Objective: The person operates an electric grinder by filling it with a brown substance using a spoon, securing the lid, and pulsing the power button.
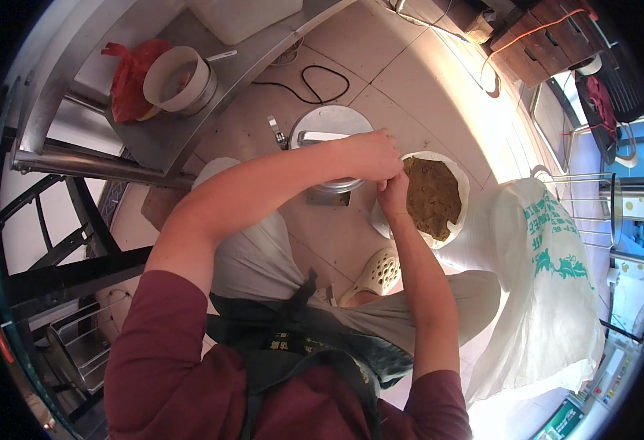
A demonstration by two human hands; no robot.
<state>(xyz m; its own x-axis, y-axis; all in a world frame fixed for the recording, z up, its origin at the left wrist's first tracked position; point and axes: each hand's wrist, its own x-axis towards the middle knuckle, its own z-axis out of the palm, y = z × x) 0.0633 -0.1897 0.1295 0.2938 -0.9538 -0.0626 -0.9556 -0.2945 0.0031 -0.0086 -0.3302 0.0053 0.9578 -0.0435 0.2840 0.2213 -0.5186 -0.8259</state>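
My left hand (pixel 374 155) reaches across from the left, its fingers curled against those of my right hand (pixel 394 192). The two meet between a round metal machine with a lid and handle (pixel 330 118) and a white-lined container (pixel 461 170). Brown powdery or crumbly material (pixel 433 198) fills the container. Whatever may be between my fingers is too hidden to make out. A metal latch (pixel 278 132) stands out from the machine's left side.
A metal table (pixel 212 110) at the upper left bears a white pot (pixel 168 82) and a red plastic bag (pixel 129 77). A black cable (pixel 327 99) lies on the tiled floor. A large white woven sack (pixel 547 308) stands at the right. Wooden drawers (pixel 547 47) are at the upper right.
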